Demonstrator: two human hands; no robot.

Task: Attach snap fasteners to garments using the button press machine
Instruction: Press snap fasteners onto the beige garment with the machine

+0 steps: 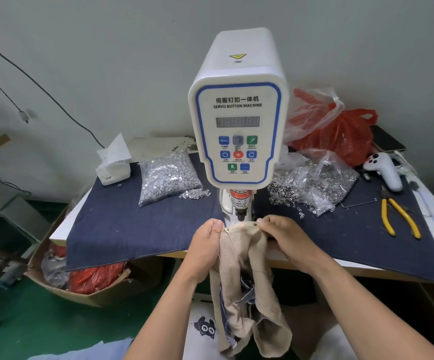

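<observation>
A white servo button press machine [238, 131] stands at the middle of the table, its punch head [240, 216] just above the front edge. A beige garment [241, 258] hangs from the table edge under the punch. My left hand [206, 245] pinches the garment's top left corner. My right hand [286, 237] pinches its top right corner. Two small snap fasteners [254, 225] show on the top hem, one near each hand, and a red laser dot lies between them.
A dark blue cloth [132, 224] covers the table. A bag of silver snap parts [167, 175] lies left of the machine, another bag of rings [314, 183] on the right. Yellow-handled pliers [399, 216], a white controller [383, 170], a red plastic bag [340, 133] and a tissue box [113, 165] sit around.
</observation>
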